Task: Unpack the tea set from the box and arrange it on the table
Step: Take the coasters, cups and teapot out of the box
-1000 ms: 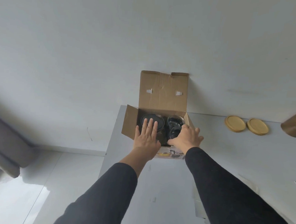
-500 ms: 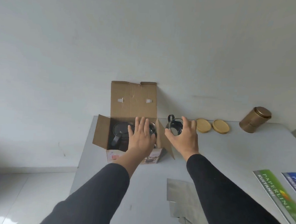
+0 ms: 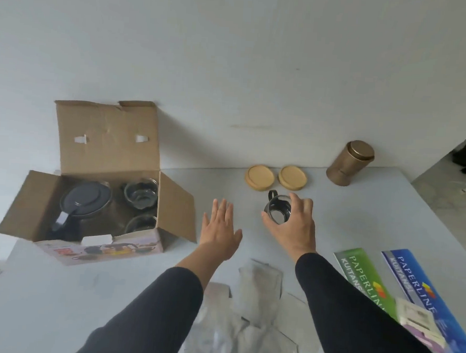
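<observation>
A person's right hand (image 3: 291,229) gripped a small glass cup (image 3: 276,212) from above, fingers curled round its rim, low over the white counter (image 3: 388,213) just in front of two wooden lids (image 3: 259,177). The left hand (image 3: 219,230) hovered flat, fingers spread, beside the open cardboard box (image 3: 105,141). A teapot (image 3: 84,201) and more cups sat inside. Setting this cup down looked the step in hand; the next called for reaching back into the box.

box (image 3: 107,138) matt cardboard | cup (image 3: 277,213) clear glass | canister (image 3: 350,163) brushed metal
</observation>
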The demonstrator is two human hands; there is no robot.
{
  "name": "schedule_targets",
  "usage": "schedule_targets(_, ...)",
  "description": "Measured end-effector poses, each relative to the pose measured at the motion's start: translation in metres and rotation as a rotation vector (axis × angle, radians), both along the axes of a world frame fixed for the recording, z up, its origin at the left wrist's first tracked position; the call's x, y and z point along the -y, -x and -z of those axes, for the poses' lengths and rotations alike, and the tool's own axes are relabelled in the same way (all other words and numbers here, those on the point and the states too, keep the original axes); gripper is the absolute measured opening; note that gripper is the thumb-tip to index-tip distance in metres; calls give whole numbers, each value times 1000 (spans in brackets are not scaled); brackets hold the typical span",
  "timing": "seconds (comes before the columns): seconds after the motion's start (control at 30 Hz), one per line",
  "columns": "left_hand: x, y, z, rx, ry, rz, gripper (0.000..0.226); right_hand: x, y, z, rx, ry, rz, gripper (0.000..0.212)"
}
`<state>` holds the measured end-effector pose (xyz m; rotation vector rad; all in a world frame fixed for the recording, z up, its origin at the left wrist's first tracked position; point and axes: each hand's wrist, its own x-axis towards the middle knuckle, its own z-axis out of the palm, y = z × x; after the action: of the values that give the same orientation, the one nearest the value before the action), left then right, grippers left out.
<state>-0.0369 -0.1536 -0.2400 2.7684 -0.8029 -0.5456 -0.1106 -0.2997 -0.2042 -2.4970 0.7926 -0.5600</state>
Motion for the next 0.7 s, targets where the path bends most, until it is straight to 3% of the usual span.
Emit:
schedule_targets(0.27, 73, -1, 48, -212, -154, -78, 79, 104, -2, 46, -103, -130, -9, 80)
schedule_targets(0.7, 118, -30, 51, -296, -352, -197, 87, 172, -40, 86, -190, -249, -168, 79)
